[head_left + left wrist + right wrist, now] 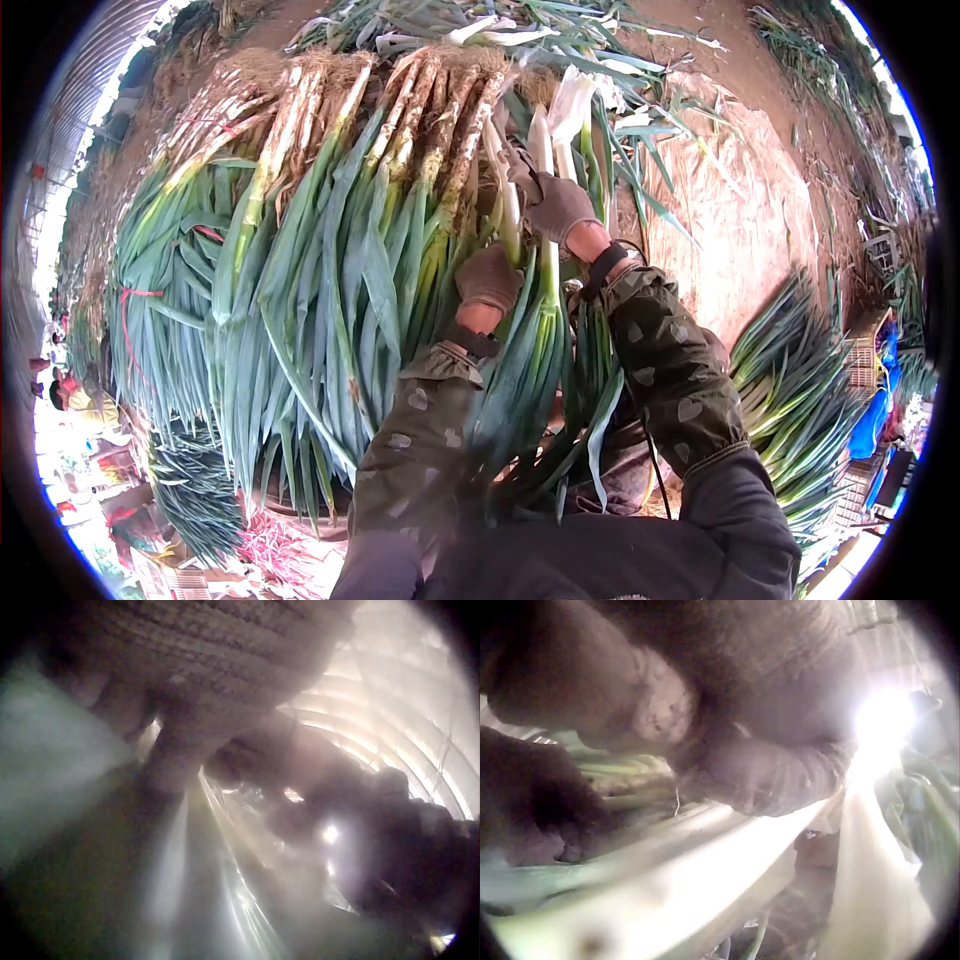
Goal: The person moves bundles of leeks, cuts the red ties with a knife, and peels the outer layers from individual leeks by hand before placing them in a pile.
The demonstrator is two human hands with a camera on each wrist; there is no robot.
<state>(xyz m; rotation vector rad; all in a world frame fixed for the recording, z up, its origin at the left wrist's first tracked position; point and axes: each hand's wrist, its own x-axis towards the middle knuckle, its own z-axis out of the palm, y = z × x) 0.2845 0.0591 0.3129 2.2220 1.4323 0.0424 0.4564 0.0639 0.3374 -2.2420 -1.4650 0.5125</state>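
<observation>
Gloved in grey-brown, the left hand (488, 278) grips a leek (508, 215) where its white stalk turns green; in the left wrist view the glove (225, 667) is blurred over green leaves. The right hand (560, 207), also gloved, is higher up at the white stalks, its fingers curled around one; the right wrist view shows the curled fingers (757, 776) against a pale stalk (682, 892). Peeled white leeks (572, 105) lie just beyond the right hand. Left of both hands is a row of unpeeled leeks (415, 130) with brown roots.
Bundled leeks (180, 260) with red ties lie at the far left. Stripped leaves (500, 20) are heaped at the back. A pale sheet (740, 200) covers ground at the right, with more leeks (800, 400) and crates (862, 365) beside it. Pink strands (275, 548) lie at the lower left.
</observation>
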